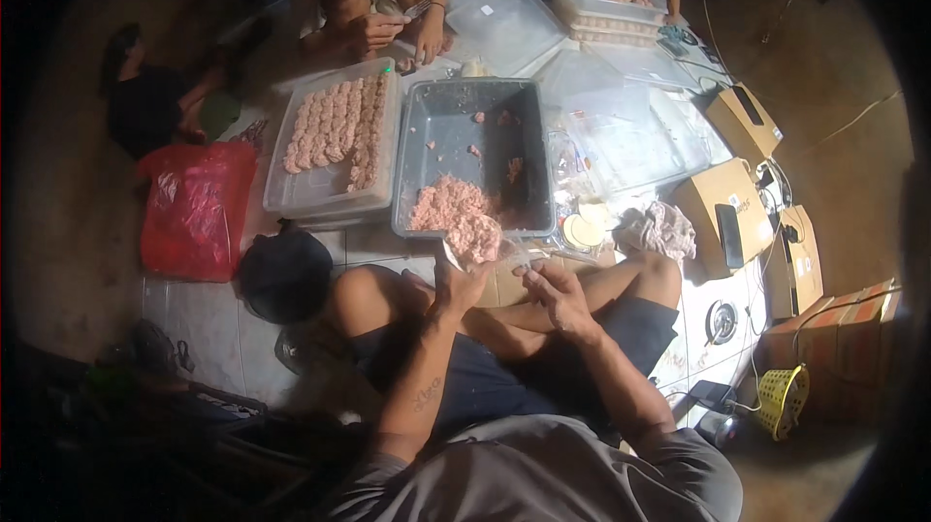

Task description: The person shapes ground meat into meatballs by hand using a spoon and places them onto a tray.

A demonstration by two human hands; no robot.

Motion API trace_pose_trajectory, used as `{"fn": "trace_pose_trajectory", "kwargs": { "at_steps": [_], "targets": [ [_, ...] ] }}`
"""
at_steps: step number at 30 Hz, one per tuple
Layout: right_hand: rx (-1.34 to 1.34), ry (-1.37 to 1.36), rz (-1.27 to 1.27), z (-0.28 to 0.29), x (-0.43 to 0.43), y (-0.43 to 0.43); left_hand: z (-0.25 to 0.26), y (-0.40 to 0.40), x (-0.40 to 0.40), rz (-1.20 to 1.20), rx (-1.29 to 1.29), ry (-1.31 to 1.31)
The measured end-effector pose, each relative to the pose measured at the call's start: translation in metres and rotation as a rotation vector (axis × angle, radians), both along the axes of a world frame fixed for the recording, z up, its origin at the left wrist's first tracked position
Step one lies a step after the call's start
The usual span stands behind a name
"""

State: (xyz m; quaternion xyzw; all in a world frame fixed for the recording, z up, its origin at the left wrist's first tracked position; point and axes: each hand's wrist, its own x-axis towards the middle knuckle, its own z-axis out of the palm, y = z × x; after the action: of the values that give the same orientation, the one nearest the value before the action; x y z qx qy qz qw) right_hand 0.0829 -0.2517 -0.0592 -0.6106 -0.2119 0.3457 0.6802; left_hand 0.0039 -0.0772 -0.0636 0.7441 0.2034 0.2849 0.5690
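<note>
A lump of ground-meat mixture [476,237] rests in my left hand [460,283], on something white that shows at its edge. My right hand [558,298] is just to the right, its thumb and fingers pinched on a thin translucent item [515,254] beside the lump; blur hides what it is. Just beyond both hands stands a grey plastic tub [465,126], with a mound of the same ground meat [444,202] at its near end and scraps elsewhere. Left of the tub, a clear plastic container [313,185] holds rows of shaped meat portions [331,118].
Clear lids [633,133] lie to the right, near stacked containers [614,17]. Cardboard boxes [720,213] with phones and cables line the right side. A red plastic bag [193,213] and a dark round object [285,276] sit left. Across, another person's hand [378,33] holds a fork.
</note>
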Motion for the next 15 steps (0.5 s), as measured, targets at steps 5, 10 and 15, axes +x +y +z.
{"fn": "trace_pose_trajectory", "kwargs": {
  "at_steps": [5,10,15],
  "targets": [
    [-0.286,-0.828,0.084,0.029,0.021,0.0,0.001,0.005,-0.001,-0.063,0.401,0.09],
    [-0.174,-0.475,-0.036,0.019,0.023,-0.018,0.056,0.002,-0.003,0.043,0.163,0.125],
    [-0.119,0.096,0.077,0.01,0.003,-0.028,0.036,0.016,-0.01,-0.133,0.13,-0.144]
  ]
}}
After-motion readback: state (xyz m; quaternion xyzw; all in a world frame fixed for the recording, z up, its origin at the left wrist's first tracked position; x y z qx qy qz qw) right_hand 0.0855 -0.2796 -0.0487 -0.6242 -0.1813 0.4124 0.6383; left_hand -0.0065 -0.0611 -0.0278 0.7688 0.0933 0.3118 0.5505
